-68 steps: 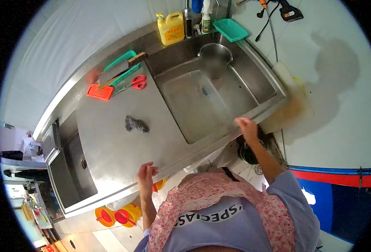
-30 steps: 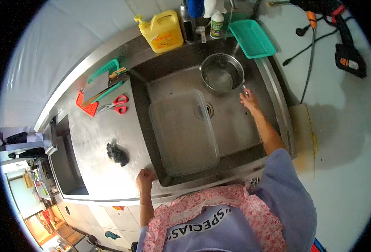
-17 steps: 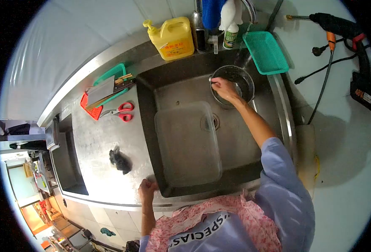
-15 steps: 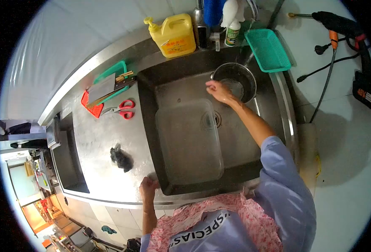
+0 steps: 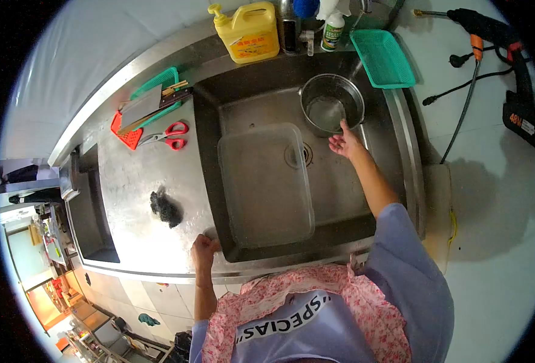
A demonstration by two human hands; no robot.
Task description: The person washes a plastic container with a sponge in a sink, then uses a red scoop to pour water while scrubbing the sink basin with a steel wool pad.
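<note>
Steel sink (image 5: 394, 151) holds a clear tub (image 5: 265, 184) and, in its far corner, a round pot (image 5: 331, 110). The right hand (image 5: 347, 144), fingers spread and empty, touches the pot's near rim. The left hand (image 5: 202, 249), curled shut, rests on the tabletop (image 5: 140, 181) beside the sink's near corner.

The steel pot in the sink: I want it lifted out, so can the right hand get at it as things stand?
Probably yes. The right hand is open at the near rim of the steel pot, nothing lies between them, and the clear plastic tub sits off to the side.
</note>
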